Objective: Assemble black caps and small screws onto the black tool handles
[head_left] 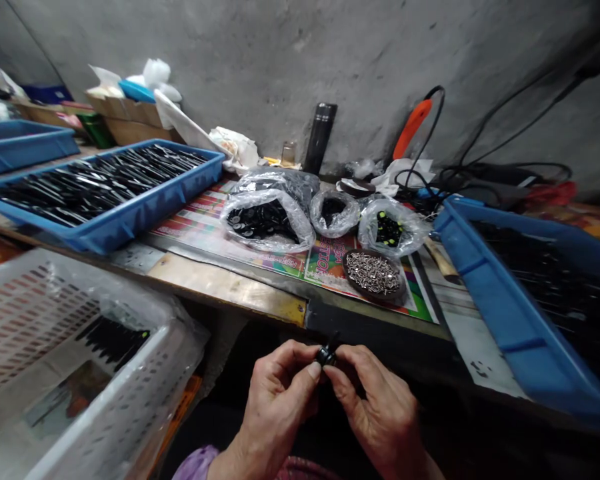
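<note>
Your left hand (280, 397) and right hand (383, 403) pinched a small, rounded, glossy black part (325, 356) between them. The part was positioned nearer you than the dark oval dish (380, 298) of silver metal pieces (373, 271).

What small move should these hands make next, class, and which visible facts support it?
Perhaps steady the small black part with the left hand and turn it slightly with the right hand, since both hands meet at it and neither visibly holds anything else.

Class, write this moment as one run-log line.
left hand: pinching black part; right hand: pinching same part; ahead: dish of metal pieces
</note>
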`<state>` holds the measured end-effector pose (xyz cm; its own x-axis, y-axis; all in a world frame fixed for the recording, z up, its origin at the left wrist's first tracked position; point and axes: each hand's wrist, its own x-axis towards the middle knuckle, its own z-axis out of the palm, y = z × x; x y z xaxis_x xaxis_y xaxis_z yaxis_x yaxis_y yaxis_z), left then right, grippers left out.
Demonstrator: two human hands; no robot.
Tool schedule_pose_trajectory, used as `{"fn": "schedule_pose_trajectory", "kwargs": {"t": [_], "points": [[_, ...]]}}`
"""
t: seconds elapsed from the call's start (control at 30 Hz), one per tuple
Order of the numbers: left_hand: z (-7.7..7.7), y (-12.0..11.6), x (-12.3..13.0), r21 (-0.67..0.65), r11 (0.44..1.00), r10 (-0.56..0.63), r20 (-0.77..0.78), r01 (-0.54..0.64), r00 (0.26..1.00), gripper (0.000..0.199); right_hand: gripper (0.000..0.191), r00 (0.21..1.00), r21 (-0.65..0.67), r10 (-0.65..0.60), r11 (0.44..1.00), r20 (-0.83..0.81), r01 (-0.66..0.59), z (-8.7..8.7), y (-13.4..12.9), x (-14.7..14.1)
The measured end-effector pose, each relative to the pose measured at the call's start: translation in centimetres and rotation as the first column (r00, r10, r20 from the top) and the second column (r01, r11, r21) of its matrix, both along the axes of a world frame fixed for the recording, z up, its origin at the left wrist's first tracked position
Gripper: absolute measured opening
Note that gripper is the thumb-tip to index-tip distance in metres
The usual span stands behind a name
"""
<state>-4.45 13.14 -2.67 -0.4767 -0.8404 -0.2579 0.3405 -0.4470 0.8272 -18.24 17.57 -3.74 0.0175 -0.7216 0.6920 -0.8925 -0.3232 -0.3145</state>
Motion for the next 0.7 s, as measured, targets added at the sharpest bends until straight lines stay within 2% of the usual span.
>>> {"fn": "schedule_pose_trajectory", "kwargs": {"t": [0.33, 0.5, 0.7], "points": [[-0.06, -0.13, -0.01, 0.005, 1.000, -0.004, -0.012, 0.004, 1.000, 0.033, 0.025, 1.000, 0.064, 0.017, 0.998, 0.016, -0.018, -0.08, -0.23, -0.20], [0.10, -0.03, -0.04, 0.032, 0.999, 0.005, -0.016, -0.005, 1.000, 0.037, 0.024, 0.993, -0.038, -0.114, 0.993, 0.015, 0.115, -0.22, -0.11, 0.16], [-0.06, -0.07, 0.01, 0.032, 0.999, 0.021, -0.023, -0.020, 1.000, 0.036, 0.021, 0.997, -0.055, -0.082, 0.995, 0.011, 0.083, 0.08, -0.13, 0.67]]}}
